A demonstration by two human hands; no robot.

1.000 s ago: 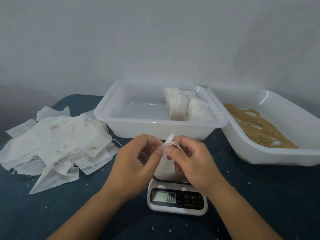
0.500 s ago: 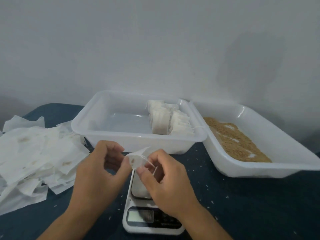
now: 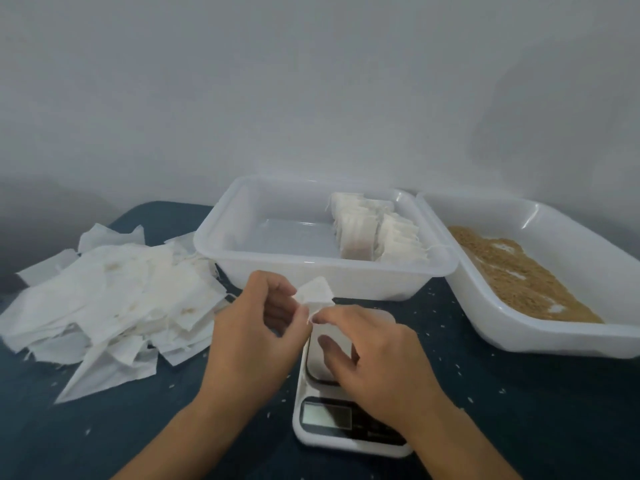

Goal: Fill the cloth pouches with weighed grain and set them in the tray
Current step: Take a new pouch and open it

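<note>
White woven cloth pouch (image 3: 313, 293) is being held above the digital scale (image 3: 341, 407), just in front of the near wall of the tray (image 3: 311, 275). Left hand (image 3: 252, 337) is pinching the pouch's left edge between thumb and fingertips; right hand (image 3: 374, 358) is pinching its lower right corner, where a thin drawstring seems to run. Whether the pouch is already carrying grain cannot be told; it is looking small and bunched.

Handling judgement: pouch is appearing very light, limp and thin, with no stiffness of its own, so it is likely folding wherever it is unsupported. Not fragile, not slippery, but an open mouth would be spilling grain if tipped. Best hold is probably at the top hem on both sides, or by the drawstring once it is pulled tight, keeping the mouth upward.

Filled pouches (image 3: 374, 230) are standing packed in rows at the right end of the tray; its left part is showing bare floor. Grain (image 3: 519, 275) is lying in a second white tub (image 3: 588, 341), tilted against the tray's right rim. Empty pouches (image 3: 104, 299) are lying in a loose heap to the left.

Surface is a dark blue cloth-like covering (image 3: 519, 427), dotted with stray grains. A plain pale wall (image 3: 311, 81) is standing close behind. Scale display is unreadable.
</note>
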